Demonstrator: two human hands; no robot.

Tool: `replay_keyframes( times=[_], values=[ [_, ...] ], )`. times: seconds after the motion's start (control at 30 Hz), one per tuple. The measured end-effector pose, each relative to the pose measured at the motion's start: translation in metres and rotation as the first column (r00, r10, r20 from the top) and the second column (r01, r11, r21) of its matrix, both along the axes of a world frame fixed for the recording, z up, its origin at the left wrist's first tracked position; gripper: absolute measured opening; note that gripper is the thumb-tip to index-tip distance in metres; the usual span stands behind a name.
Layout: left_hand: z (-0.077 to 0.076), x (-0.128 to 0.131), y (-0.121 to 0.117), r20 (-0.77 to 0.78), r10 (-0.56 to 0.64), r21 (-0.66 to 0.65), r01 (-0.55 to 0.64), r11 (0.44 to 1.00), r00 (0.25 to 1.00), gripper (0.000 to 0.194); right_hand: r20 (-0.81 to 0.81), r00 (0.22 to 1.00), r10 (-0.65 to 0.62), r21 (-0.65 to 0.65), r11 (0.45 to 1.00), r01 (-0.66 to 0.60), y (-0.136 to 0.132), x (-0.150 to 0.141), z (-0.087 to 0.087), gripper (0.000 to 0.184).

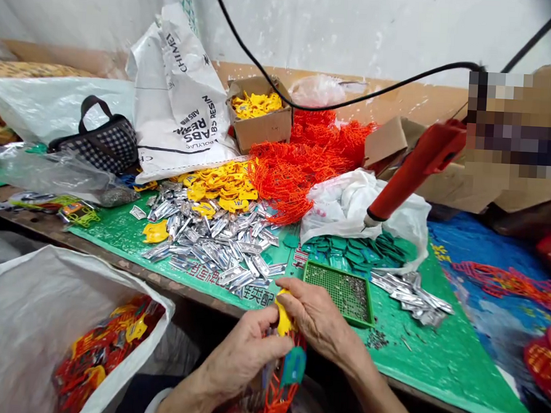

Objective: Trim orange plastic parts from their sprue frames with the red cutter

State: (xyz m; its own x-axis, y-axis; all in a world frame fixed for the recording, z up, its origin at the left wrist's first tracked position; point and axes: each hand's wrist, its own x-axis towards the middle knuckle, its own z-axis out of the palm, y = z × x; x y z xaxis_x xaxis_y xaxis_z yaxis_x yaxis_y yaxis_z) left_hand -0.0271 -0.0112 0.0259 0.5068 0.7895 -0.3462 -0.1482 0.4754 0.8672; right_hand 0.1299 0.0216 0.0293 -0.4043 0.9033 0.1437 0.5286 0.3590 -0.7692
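Observation:
A yellow plastic piece (285,321) is pinched between my left hand (235,346) and my right hand (322,317), near the table's front edge. Both hands have their fingers closed on it. Below it hang a teal plastic piece (293,366) and orange netting (277,401), close to my lap; how they join the yellow piece is hidden by my fingers. Just beyond my right hand lies a green tray (320,280) of small dark screws. Shiny metal plates (218,246) are heaped beyond my left hand, with yellow pieces (221,182) behind them.
A red electric screwdriver (416,171) hangs at right on a black cable (392,89). Teal pieces (360,251) spill from a white bag (350,198). Orange nets (296,164) pile up behind. At lower left stands a white sack (34,317) of assembled pieces.

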Motion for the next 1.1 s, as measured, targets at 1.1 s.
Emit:
replay_keyframes(
  times=[1.1],
  values=[
    [-0.026,0.005,0.013,-0.043,-0.078,-0.173,0.069,0.983,0.996,0.039,-0.014,0.888,-0.46,0.598,0.708,0.376,-0.017,0.027,-0.014,0.026]
  ],
)
